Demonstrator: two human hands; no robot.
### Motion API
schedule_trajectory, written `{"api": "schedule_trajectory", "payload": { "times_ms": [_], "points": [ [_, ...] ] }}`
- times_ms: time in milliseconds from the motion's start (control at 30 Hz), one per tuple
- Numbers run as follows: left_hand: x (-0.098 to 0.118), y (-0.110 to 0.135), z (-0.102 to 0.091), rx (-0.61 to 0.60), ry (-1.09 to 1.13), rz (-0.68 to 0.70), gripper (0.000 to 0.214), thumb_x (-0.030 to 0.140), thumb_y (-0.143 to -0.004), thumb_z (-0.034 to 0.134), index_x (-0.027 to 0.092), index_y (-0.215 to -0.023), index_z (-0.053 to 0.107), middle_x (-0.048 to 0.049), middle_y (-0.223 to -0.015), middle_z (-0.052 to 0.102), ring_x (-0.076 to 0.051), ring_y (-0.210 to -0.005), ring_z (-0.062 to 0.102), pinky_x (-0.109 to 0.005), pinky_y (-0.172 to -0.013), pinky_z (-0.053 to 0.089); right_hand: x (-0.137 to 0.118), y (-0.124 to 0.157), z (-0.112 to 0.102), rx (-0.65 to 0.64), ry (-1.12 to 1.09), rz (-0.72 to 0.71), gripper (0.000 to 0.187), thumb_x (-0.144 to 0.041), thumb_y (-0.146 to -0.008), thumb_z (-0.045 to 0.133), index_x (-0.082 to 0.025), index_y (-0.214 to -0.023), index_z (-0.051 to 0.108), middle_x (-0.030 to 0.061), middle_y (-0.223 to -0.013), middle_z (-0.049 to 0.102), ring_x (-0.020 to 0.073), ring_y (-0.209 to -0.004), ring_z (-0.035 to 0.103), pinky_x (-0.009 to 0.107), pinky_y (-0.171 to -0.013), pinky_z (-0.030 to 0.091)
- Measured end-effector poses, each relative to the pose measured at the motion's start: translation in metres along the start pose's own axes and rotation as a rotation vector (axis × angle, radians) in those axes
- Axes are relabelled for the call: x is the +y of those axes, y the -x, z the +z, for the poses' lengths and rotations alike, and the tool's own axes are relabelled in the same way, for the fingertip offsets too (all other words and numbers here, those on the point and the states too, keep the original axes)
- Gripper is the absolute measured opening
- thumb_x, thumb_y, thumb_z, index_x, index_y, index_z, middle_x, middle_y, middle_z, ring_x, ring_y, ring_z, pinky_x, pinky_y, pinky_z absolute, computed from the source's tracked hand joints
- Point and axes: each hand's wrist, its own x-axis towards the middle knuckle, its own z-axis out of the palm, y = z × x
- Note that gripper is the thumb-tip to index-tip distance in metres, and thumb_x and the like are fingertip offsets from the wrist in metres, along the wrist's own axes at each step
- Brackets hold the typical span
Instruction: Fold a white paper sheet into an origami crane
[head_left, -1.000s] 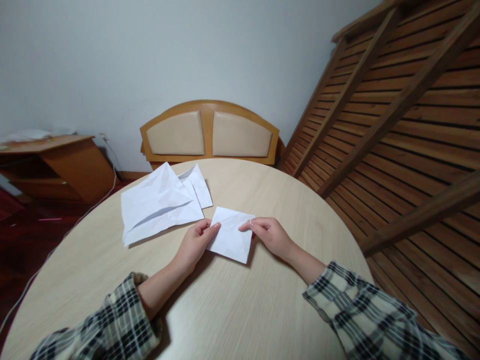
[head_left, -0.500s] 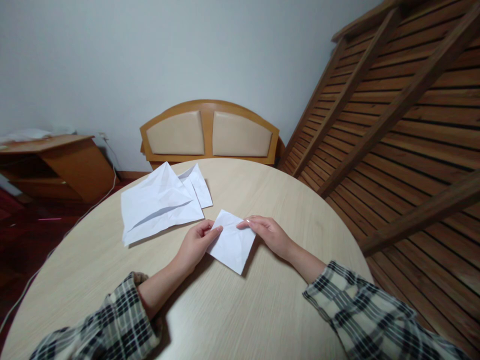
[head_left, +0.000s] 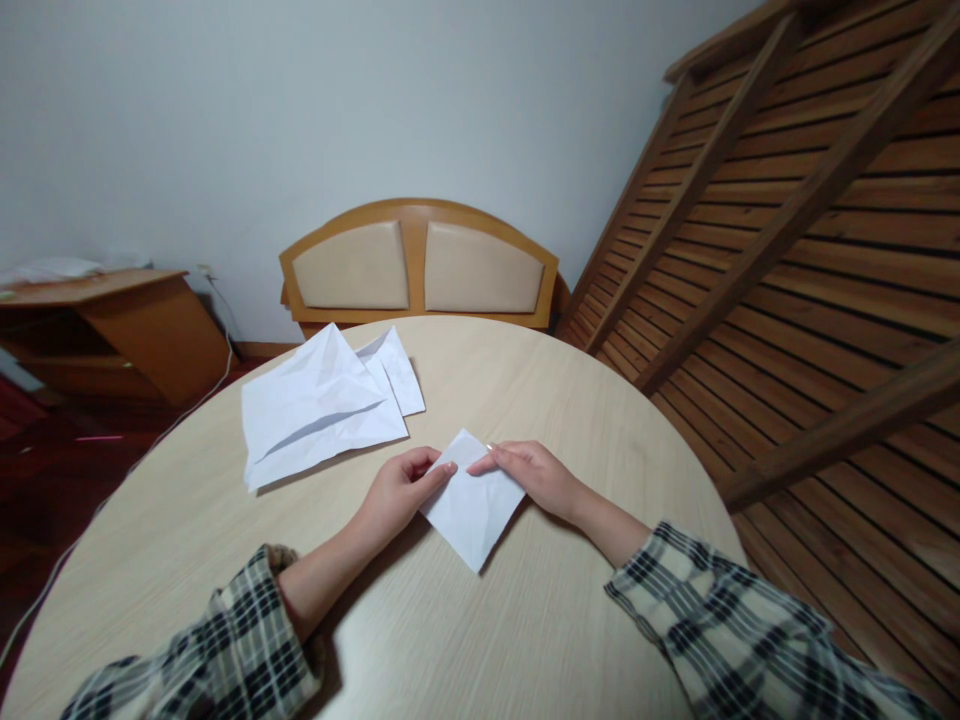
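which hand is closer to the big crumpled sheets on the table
Left. The left hand sits just right of the sheets, at the left edge of the small paper; the right hand touches that paper's right side, farther from the sheets.

The small white paper point(head_left: 474, 508) is partly covered at its left edge by the left hand point(head_left: 397, 492) and at its top by the right hand point(head_left: 536, 478), whose thumb is hidden. Both plaid sleeves point(head_left: 225, 660) and the counter point(head_left: 480, 640) are cut off by the lower edge. The seat of the chair point(head_left: 420, 265) is hidden behind the counter.
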Motion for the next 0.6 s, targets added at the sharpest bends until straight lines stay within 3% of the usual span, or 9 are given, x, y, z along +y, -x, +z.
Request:
{"api": "schedule_trajectory", "payload": {
  "times_ms": [300, 600],
  "points": [
    [0.0063, 0.0027, 0.0004, 0.115, 0.031, 0.029, 0.034, 0.05, -0.077, 0.063, 0.017, -0.07, 0.06, 0.0032, -0.055, 0.05, -0.012, -0.052, 0.046, -0.024, -0.053, 0.035, -0.0051, 0.0, -0.0004, 0.215, -0.01, -0.013, 0.053, -0.061, -0.09, 0.049, -0.016, -0.086, 0.079, 0.0077, -0.083, 0.074, 0.0164, -0.07, 0.059, 0.03, -0.068, 0.041],
    [0.0063, 0.0034, 0.0022, 0.08, 0.181, -0.01, 0.034, 0.05, -0.076, 0.068, 0.017, -0.074, 0.059, 0.0027, -0.056, 0.057, -0.013, -0.053, 0.056, -0.024, -0.055, 0.043, -0.0046, -0.0016, -0.0003, 0.329, -0.042, -0.028, 0.051, -0.06, -0.089, 0.05, -0.018, -0.086, 0.078, 0.0084, -0.089, 0.076, 0.021, -0.082, 0.065, 0.034, -0.079, 0.047]
  ]
}}
